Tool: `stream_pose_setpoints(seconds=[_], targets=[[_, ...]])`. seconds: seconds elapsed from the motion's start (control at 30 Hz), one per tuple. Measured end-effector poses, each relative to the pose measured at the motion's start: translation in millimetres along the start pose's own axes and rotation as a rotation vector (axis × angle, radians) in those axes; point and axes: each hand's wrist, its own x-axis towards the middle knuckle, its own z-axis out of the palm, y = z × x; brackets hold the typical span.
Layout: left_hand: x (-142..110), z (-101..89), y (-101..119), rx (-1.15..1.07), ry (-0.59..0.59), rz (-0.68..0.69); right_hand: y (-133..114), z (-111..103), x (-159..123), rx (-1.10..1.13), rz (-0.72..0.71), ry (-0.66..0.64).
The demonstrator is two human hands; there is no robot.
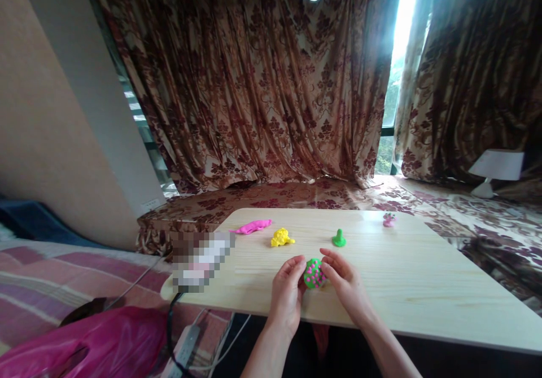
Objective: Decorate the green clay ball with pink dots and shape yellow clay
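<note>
A rounded green clay piece dotted with several small pink balls (313, 275) is held up over the near part of the table. My left hand (289, 285) grips its left side between thumb and fingers. With thumb and fingertips closed, my right hand (342, 276) touches its right edge at one of the pink dots. Beyond my hands stand a green clay stub on a wide base (339, 238) and a lumpy yellow clay lump (281, 237). Further left lies a long piece of pink clay (254, 227).
The pale wooden table (427, 288) holds a small pink figure (388, 220) at its far right. A pixelated patch covers its left end. A power strip (183, 351) with cables and a magenta bag (97, 341) lie at lower left. A white lamp (497, 165) stands far right.
</note>
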Motion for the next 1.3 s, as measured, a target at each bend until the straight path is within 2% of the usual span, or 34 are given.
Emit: stream_pose_setpoints(seconds=[0.17, 0.3, 0.7, 0.87, 0.97, 1.03, 1.1, 1.17, 1.3], targets=[[-4, -3.2, 1, 0.036, -0.128, -0.029, 0, -2, 0, 0.000, 0.005, 0.063], [-4, -7.5, -1, 0.044, -0.175, -0.023, 1, -1, 0, 0.014, 0.003, 0.071], [-4, -8.9, 2, -0.027, -0.246, -0.046, 0, -2, 0, 0.011, 0.011, 0.077], [-5, -6.6, 4, 0.005, -0.275, -0.115, 3, -2, 0, -0.015, -0.009, 0.122], [-5, -4.5, 4, 0.047, -0.265, -0.113, 2, -4, 2, -0.078, -0.037, 0.147], [-5, -4.0, 4, 0.059, -0.223, -0.082, -4, -7, 4, -0.207, -0.124, 0.136], [-4, -4.2, 2, 0.068, -0.173, -0.051, -18, -10, 7, -0.426, -0.281, 0.068], [-4, -4.3, 1, 0.080, -0.152, -0.027, -36, -13, 11, -0.667, -0.430, -0.081], [-5, -2.9, -1, 0.137, -0.167, -0.002, -68, -14, 19, -0.995, -0.532, -0.379]])
